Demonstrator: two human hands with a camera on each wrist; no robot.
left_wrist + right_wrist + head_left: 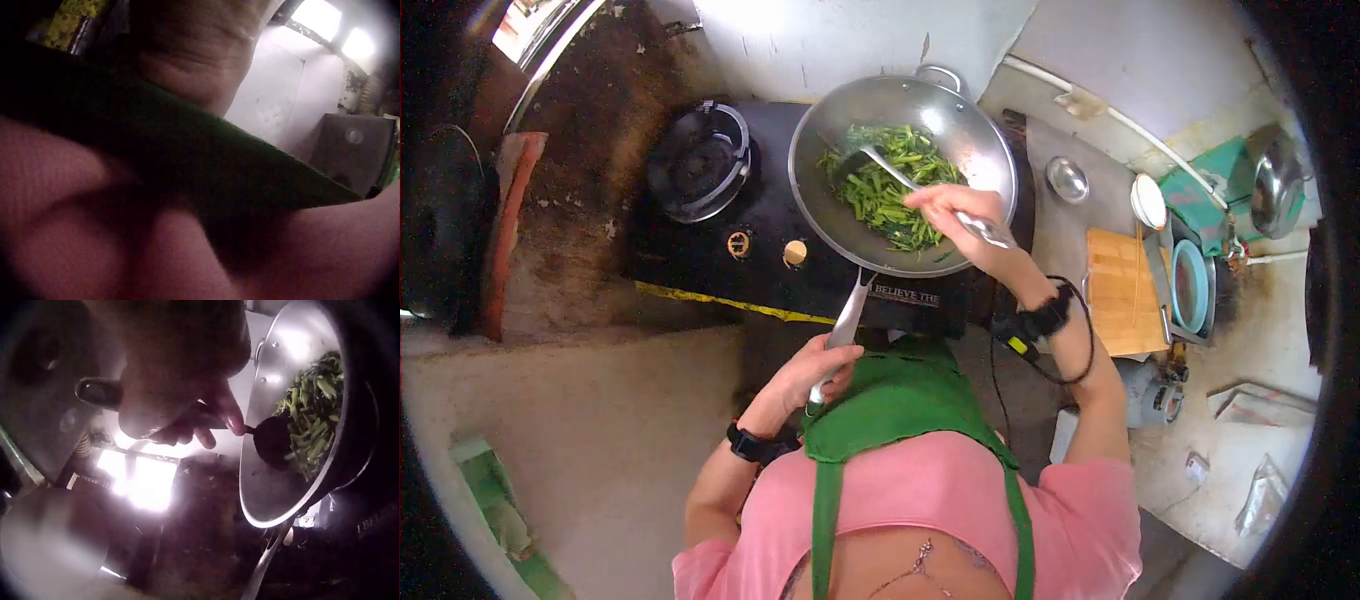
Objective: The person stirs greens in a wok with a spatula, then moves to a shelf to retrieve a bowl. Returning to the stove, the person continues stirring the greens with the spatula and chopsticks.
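Observation:
A steel wok (810, 205) on the stove holds chopped green vegetables (890, 205). My left hand (800, 372) grips the end of the wok's long handle (850, 315). Above the wok, my right hand (962, 215) holds a metal spatula (890, 168) by its handle, whose end sticks out past the palm. The spatula's dark, rounded head (272, 442) is down at the edge of the greens in the right wrist view. Only the base of the left hand (194, 56) shows in the left wrist view, above the green apron (206, 162); its fingers are hidden there.
Left of the wok is a second burner (700, 165) with a metal ring. On the right counter are a small metal bowl (1067, 180), a cutting board (1108, 290) with chopsticks, a white bowl (1148, 202) and a blue basin (1190, 285). A black cord (1090, 335) loops by the right wrist.

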